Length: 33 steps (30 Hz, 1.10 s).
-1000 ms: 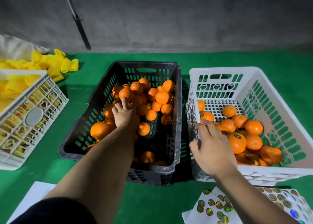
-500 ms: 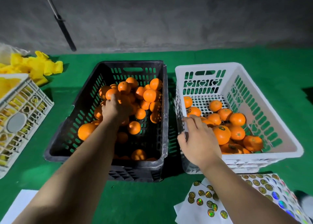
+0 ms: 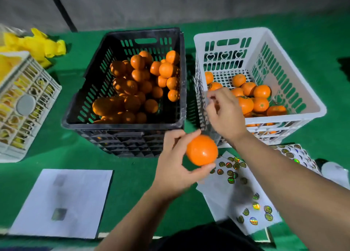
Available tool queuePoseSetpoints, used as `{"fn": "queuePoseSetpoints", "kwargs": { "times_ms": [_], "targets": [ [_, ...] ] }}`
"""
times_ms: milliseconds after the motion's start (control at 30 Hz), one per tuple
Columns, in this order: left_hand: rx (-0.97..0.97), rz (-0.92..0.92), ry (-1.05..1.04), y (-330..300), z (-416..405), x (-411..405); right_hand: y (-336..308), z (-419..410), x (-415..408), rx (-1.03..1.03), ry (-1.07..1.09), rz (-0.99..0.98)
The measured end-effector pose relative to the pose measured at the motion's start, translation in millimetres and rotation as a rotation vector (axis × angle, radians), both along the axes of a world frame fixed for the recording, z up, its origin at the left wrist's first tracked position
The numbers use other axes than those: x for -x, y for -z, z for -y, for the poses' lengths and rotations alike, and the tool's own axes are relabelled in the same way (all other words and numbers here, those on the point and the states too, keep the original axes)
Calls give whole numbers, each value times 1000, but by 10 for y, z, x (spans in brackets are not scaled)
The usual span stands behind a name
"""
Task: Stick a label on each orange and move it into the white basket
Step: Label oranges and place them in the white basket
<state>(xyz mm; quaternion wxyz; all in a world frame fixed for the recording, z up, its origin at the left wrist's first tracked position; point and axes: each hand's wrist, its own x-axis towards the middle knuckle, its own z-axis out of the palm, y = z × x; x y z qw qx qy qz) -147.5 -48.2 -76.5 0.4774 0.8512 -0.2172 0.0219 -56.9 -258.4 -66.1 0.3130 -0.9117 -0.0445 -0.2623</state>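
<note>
Orange (image 3: pixel 201 149) held in left hand (image 3: pixel 175 163), thumb below and fingers above, over the green surface (image 3: pixel 132 175) just in front of the black crate (image 3: pixel 123 135) near its right front corner. Right hand (image 3: pixel 225 114) raised at the near left corner of the white basket (image 3: pixel 295 91), fingertips pinched together; what they hold is too small to tell. Labelled oranges (image 3: pixel 261 99) lie in the basket; unlabelled oranges (image 3: pixel 140 83) fill the crate. Label sheets (image 3: pixel 238 190) lie at the surface's near right, a blank white sheet (image 3: pixel 62 201) at near left. A pale crate (image 3: pixel 24 106) of yellow items sits at the left edge.
</note>
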Motion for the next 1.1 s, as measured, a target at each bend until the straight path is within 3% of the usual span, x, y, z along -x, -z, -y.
{"fn": "queuePoseSetpoints", "kwargs": {
  "times_ms": [67, 133, 267, 367, 467, 667, 900, 967, 1100],
  "targets": [
    [-37, -73, 107, 288, -2, 186, 173, 7, 312, -52, 122, 108],
    [-16, -152, 191, 599, 21, 260, 500, 12, 739, -109, 165, 49],
    [-52, -391, 243, 1079, 141, 218, 1210, 133, 1360, -188, 139, -485],
    [-74, -526, 269, 1313, 225, 165, 1469, 226, 1479, -39, 141, -785],
    [-8, -681, 186, 1426, 281, 125, 1493, 260, 1411, 106, 111, -966],
    [-20, -770, 209, 1485, 244, 131, 1502, 220, 1380, 321, 84, -982],
    [-154, -659, 282, 1471, 228, 163, 1411, 236, 1437, 498, 44, -763],
    [-176, -644, 287, 1468, 226, 176, 1370, 241, 1445, 354, 62, -676],
    [-200, -610, 295, 1468, 222, 207, 1255, 220, 1458, -265, 184, -697]
  ]
}}
